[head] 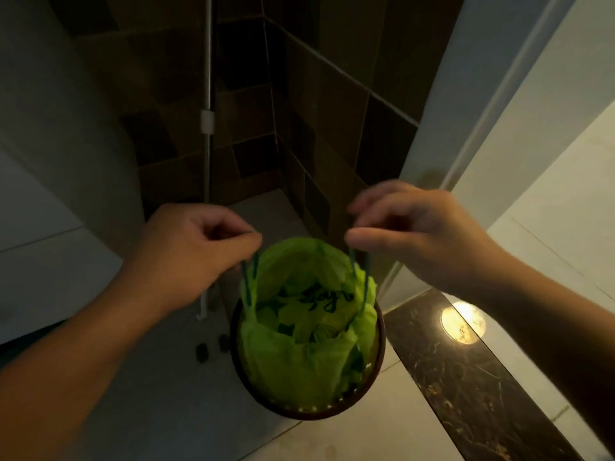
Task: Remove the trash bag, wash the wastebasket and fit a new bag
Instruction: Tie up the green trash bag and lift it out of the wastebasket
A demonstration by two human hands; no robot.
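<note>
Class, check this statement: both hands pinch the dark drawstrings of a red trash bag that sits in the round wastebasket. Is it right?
Not quite. The head view shows the trash bag is green, not red. The rest holds: left hand and right hand pinch its dark drawstrings, and it sits in the round wastebasket.

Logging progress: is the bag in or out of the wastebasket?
In. The green bag sits inside the wastebasket; both hands pinch its drawstrings.

One head-worn view looks steeply down and forward from close above the bin [307,387], which sits low at centre. Both forearms enter from the near edge. The tiled wall corner [273,104] lies far, the dark sill [466,387] right.
</note>
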